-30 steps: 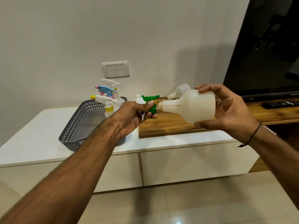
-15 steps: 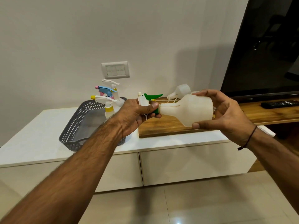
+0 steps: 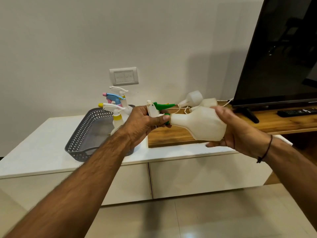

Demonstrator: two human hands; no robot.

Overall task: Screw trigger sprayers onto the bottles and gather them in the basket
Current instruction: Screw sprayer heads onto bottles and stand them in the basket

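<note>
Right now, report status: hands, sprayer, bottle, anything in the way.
Left hand shut on green sprayer. Right hand shut on bottle, held sideways, sprayer at its neck. Basket holds finished bottles. Nothing in the way.

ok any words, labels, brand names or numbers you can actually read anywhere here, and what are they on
None can be read.
Switch plate on the wall: small marks on the rockers, too blurred to read.
Remote on the wooden shelf: pale button markings, too small to read.
Bottle in the right hand: plain, no label.
Green-and-white sprayer in the left hand: no print visible.
Bottles in the basket: no labels visible.
TV: dark screen, no logo visible.
</note>
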